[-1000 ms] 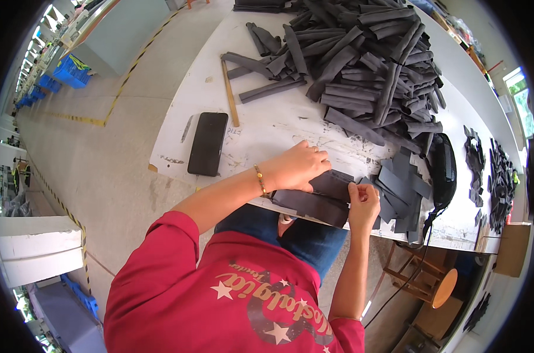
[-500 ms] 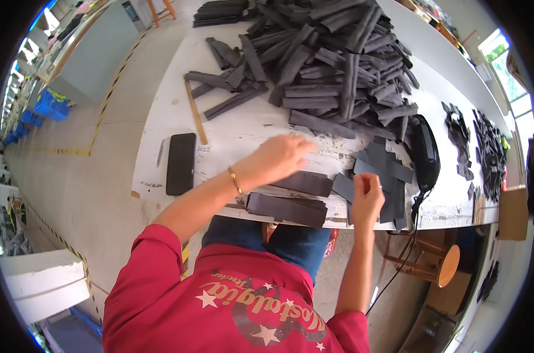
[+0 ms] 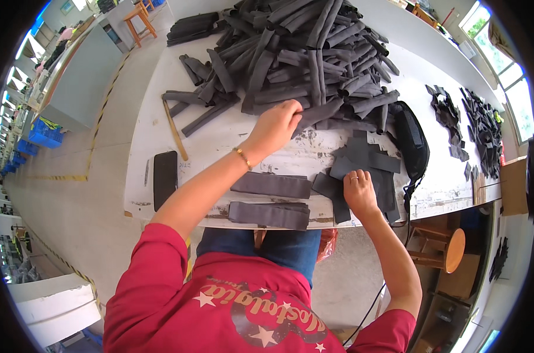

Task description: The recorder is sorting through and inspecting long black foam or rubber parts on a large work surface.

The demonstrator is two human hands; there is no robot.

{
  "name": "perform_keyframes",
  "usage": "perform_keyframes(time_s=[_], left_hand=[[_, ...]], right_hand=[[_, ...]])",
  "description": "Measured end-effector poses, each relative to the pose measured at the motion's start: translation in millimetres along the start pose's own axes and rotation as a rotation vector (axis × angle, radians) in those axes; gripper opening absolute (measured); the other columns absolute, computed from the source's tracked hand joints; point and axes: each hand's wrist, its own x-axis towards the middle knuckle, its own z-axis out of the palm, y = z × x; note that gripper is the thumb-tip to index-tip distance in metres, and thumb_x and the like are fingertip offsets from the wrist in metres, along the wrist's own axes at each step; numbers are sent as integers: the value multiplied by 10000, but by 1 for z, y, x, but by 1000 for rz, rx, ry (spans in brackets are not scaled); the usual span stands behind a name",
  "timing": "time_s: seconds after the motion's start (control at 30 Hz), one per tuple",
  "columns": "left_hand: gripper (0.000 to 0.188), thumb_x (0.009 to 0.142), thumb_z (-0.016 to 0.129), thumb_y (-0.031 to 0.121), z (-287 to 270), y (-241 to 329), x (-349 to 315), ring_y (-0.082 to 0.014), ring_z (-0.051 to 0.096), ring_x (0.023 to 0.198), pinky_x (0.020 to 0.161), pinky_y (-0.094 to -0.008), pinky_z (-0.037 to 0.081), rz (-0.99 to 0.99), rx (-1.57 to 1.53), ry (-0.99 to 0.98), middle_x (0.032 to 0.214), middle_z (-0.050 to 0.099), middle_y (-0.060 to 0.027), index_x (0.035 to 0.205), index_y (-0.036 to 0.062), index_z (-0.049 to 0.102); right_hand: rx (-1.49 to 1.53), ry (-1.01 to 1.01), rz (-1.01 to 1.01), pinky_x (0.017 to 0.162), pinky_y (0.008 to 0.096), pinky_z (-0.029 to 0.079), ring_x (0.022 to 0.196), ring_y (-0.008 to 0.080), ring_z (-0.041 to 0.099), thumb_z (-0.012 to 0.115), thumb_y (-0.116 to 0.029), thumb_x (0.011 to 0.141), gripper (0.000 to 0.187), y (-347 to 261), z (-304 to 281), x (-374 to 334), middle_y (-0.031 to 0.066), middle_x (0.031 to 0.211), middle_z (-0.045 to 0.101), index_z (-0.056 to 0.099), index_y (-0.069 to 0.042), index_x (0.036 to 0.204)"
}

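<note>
My left hand (image 3: pixel 276 126) is closed on the near left end of a dark grey fabric strip (image 3: pixel 321 113), at the front of a large heap of similar folded strips (image 3: pixel 314 65). On the right, my right hand (image 3: pixel 359 191) rests with curled fingers on a spread of flat dark grey rectangular pieces (image 3: pixel 356 154), pinching at one of them; its fingertips are partly hidden. Two neat stacks of dark strips lie by the table's near edge: an upper stack (image 3: pixel 273 185) and a lower stack (image 3: pixel 270 215).
A black phone (image 3: pixel 164 181) and a thin wooden stick (image 3: pixel 175 130) lie left on the white table (image 3: pixel 214 154). Right of the pieces sits a black pouch (image 3: pixel 411 141) with a cord hanging down. More dark scraps (image 3: pixel 484 132) lie far right. A wooden stool (image 3: pixel 449 250) stands below the right edge.
My left hand has moved up to the heap and taken hold of a strip. My right hand has lowered onto the flat pieces. The whole view has shifted slightly.
</note>
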Motion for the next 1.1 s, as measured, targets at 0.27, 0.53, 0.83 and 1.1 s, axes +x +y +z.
perform_keyframes(time_s=[0.27,0.53,0.83,1.1], left_hand=[[266,1005,514,270,-22,27,-48,-188,637,643,553,-336,537,-866,-1224,166,846,644,-122,1091,19,495],[259,953,582,125,-29,33,-68,-259,644,1022,878,-394,554,-874,-1699,151,1154,629,-167,1172,-12,557],[175,937,612,128,-31,37,-72,-350,643,1060,879,-508,569,-941,-1668,145,1115,639,-189,1031,-5,549],[194,932,634,158,-33,46,-66,-332,685,953,834,-418,596,-963,-1529,199,962,662,-154,1017,4,553]], right_hand=[[470,165,384,891,460,479,1028,415,563,637,28,795,225,-2,-46,16,209,1215,546,456,8,927],[914,138,438,725,462,424,850,393,504,728,-18,761,303,-74,-105,37,189,975,458,444,-5,867],[1002,383,480,823,439,462,934,346,555,732,-33,775,456,-100,-115,29,170,1064,567,564,-12,1199],[874,466,419,826,353,391,817,212,557,748,-27,736,312,-88,-113,34,32,908,612,709,-62,1043]])
